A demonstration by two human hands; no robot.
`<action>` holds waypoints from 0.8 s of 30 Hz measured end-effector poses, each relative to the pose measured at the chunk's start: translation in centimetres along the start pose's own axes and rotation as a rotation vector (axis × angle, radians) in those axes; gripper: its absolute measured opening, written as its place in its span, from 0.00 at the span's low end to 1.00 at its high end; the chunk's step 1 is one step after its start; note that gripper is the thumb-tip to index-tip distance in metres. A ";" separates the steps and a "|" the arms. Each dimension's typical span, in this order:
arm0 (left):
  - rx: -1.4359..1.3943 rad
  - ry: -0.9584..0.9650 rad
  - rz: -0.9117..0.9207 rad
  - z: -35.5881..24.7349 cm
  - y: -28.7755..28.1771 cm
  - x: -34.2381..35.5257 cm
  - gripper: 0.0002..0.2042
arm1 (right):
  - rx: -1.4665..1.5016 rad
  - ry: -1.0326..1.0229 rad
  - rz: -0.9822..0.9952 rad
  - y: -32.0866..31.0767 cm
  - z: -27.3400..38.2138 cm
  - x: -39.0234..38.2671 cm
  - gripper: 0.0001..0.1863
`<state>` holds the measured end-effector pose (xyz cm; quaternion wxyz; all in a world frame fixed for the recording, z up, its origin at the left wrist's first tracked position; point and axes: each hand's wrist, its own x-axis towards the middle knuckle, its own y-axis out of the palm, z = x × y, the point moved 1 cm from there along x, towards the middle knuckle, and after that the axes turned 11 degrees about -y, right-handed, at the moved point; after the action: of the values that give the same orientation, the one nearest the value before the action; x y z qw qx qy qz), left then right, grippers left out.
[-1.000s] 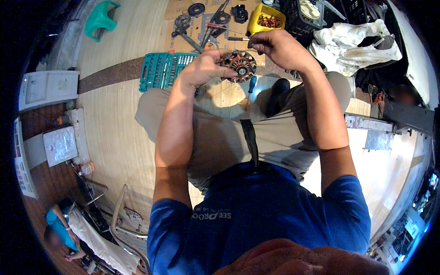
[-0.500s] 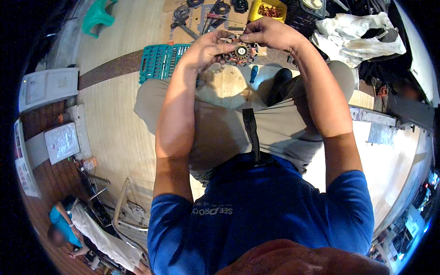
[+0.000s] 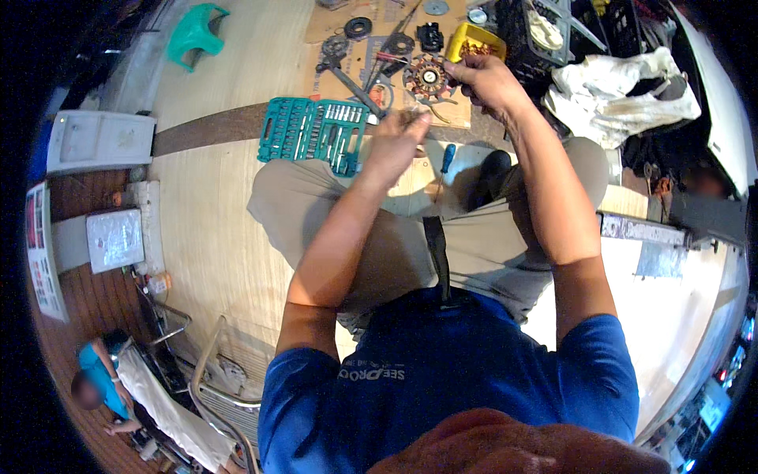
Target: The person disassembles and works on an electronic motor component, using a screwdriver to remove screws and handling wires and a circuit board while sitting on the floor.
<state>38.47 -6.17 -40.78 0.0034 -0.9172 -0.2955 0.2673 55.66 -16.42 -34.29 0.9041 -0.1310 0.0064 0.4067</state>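
My right hand (image 3: 491,83) pinches the right rim of a stator (image 3: 416,77), a ring of copper-coloured coils around a pale round centre. The stator is above the cardboard, with loose leads at its lower side. My left hand (image 3: 397,141) is apart from it, nearer my body, with its fingertips blurred by motion. Whether anything lies in those fingers cannot be made out. Between my legs is a blue-handled screwdriver (image 3: 448,158). Left of my left hand, a teal socket set case (image 3: 264,146) lies open on the floor.
Dark machine parts (image 3: 334,49), a black ring (image 3: 358,28) and a red-handled screwdriver (image 3: 391,57) lie on cardboard (image 3: 324,87). Beyond my right hand stand a yellow tub (image 3: 499,49) of copper-coloured pieces and a black crate (image 3: 517,59). White cloth (image 3: 584,83) is at right; a person (image 3: 99,371) at lower left.
My left hand has let go of the stator and moved toward my body. My right hand still grips the stator. The whole view has shifted slightly.
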 end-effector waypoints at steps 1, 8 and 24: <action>-0.005 -0.002 -0.001 -0.3 1.3 0.4 0.16 | 0.015 0.026 -0.016 -0.1 -0.4 -0.1 0.20; -0.810 0.274 0.292 -2.9 0.0 1.3 0.20 | -0.172 -0.198 0.148 1.4 -1.0 -1.4 0.23; -0.735 0.084 0.189 -3.0 -1.2 0.5 0.12 | -0.571 -0.491 -0.015 -1.4 0.2 -1.2 0.13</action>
<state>39.65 -4.48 -38.30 -0.3383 -0.8906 -0.2853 0.1049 55.85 -18.11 -33.62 0.8087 -0.2762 -0.3251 0.4050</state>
